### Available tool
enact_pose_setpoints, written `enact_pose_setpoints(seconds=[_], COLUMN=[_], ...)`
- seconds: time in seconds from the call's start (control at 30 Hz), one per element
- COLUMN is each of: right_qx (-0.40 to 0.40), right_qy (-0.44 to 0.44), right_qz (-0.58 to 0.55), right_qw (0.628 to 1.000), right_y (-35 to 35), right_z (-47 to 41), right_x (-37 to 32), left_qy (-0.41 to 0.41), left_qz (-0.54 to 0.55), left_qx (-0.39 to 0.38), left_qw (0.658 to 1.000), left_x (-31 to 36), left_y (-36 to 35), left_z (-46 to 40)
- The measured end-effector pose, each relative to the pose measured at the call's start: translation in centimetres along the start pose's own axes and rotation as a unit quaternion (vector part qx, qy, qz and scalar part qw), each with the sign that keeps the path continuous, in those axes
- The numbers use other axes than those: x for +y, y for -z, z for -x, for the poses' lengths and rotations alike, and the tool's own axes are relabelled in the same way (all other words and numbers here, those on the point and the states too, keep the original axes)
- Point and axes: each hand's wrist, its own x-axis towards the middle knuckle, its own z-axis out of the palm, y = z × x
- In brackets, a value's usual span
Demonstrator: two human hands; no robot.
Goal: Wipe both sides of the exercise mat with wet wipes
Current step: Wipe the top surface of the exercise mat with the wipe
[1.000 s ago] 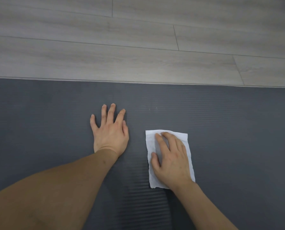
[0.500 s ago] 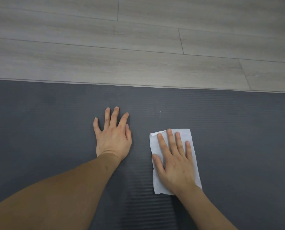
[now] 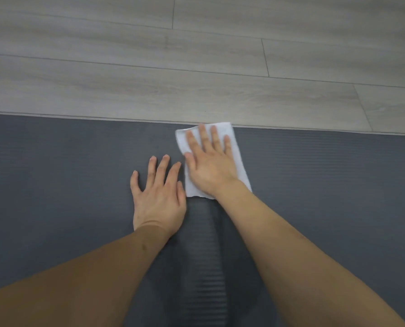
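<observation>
Flat and straight-fingered, the right hand [image 3: 210, 165] presses down on the white wet wipe [image 3: 240, 161], palm and all four fingers spread over it, nothing curled or pinched. The wipe lies unfolded on the dark grey exercise mat [image 3: 55, 173], with its far end reaching the mat's far edge, right where the mat meets the floor; whether the wipe's far corner laps over onto the floor I cannot quite tell, since the edge is slightly blurred there. The hand covers most of the wipe's middle, leaving its left far corner, right strip and near edge showing.

Beside it, the left hand [image 3: 157, 197] rests palm-down on the bare mat, fingers straight and a little fanned, holding nothing. Its forefinger tip lies just beside the wipe's left edge and the right thumb, nearly touching.

Spread across the whole width of the view, the mat has a fine ribbed surface. Between the two forearms a darker, glossier band [image 3: 203, 267] runs from the wipe's near edge toward the camera, where the ribs stand out more sharply than on the duller mat either side.

Both bare forearms come in from the bottom corners and hide much of the mat's near part. Beyond the mat's far edge lies pale grey wood-grain plank flooring [image 3: 196, 67], with thin seams between the boards.
</observation>
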Motion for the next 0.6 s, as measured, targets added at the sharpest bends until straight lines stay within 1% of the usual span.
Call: enact_pose_setpoints(seconds=[0.03, 0.1, 0.2, 0.33, 0.4, 0.5, 0.53, 0.6], right_qx=[-0.004, -0.005, 0.006, 0.010, 0.011, 0.027, 0.032, 0.036], right_qy=[0.025, 0.045, 0.012, -0.068, -0.132, -0.248, -0.278, -0.308], right_qz=[0.003, 0.001, -0.010, -0.011, -0.007, -0.011, -0.017, -0.027], right_qw=[1.000, 0.999, 1.000, 0.998, 0.991, 0.968, 0.960, 0.950], right_y=[0.0, 0.1, 0.9, 2.5, 3.3, 4.5, 4.8, 5.1], right_z=[-0.2, -0.1, 0.2, 1.0, 2.3, 5.4, 6.2, 6.7], right_x=[-0.4, 0.6, 4.9, 13.1, 19.0, 27.8, 29.7, 31.2], left_qy=[0.001, 0.002, 0.003, 0.006, 0.006, 0.006, 0.006, 0.006], left_qz=[-0.003, -0.010, -0.019, -0.029, -0.032, -0.035, -0.038, -0.041], left_qx=[0.001, 0.008, 0.004, 0.006, 0.006, 0.011, 0.013, 0.015], left_qw=[1.000, 1.000, 1.000, 1.000, 0.999, 0.999, 0.999, 0.999], left_x=[-0.1, -0.2, -0.1, 0.2, 0.2, 0.2, 0.3, 0.3], left_y=[0.0, -0.1, -0.1, -0.1, -0.1, 0.0, 0.0, 0.0], left_z=[0.0, 0.1, 0.0, -0.1, -0.1, 0.0, 0.0, -0.1])
